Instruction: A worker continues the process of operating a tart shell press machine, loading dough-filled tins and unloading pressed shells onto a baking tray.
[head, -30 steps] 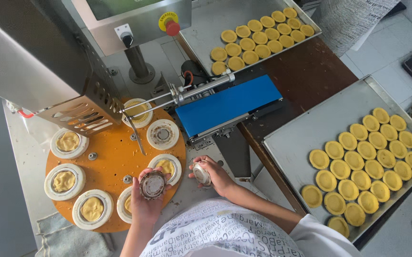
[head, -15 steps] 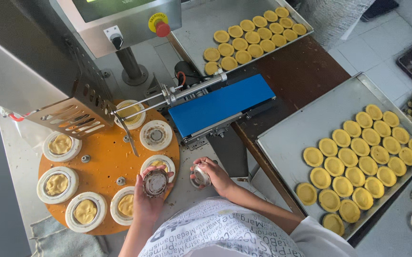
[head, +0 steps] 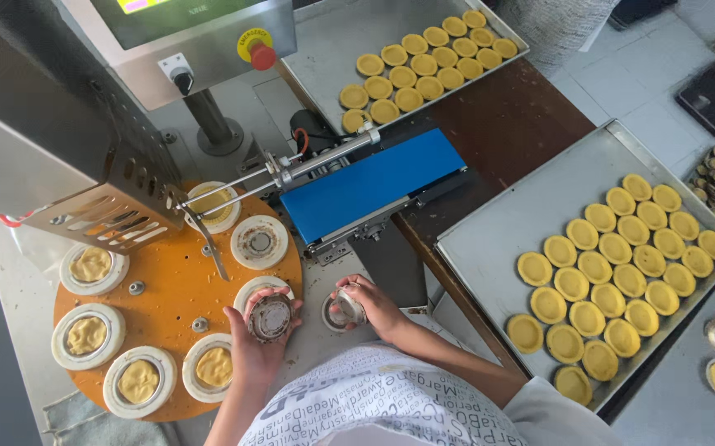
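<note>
The left hand (head: pixel 256 339) fingers clasp a small round foil tart cup (head: pixel 270 318) over the orange turntable (head: pixel 171 285); the right hand (head: pixel 374 304) grips another foil cup (head: pixel 349 307). Light, crushable, I'd judge; best held by the rim.

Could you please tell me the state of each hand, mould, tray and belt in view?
Left hand: holding an empty tin over a turntable ring.
Right hand: gripping a stack of tins.
Turntable: five rings hold dough, one ring empty.
Blue belt: bare.
Near tray: partly filled with tart shells.
Far tray: partly filled.
</note>
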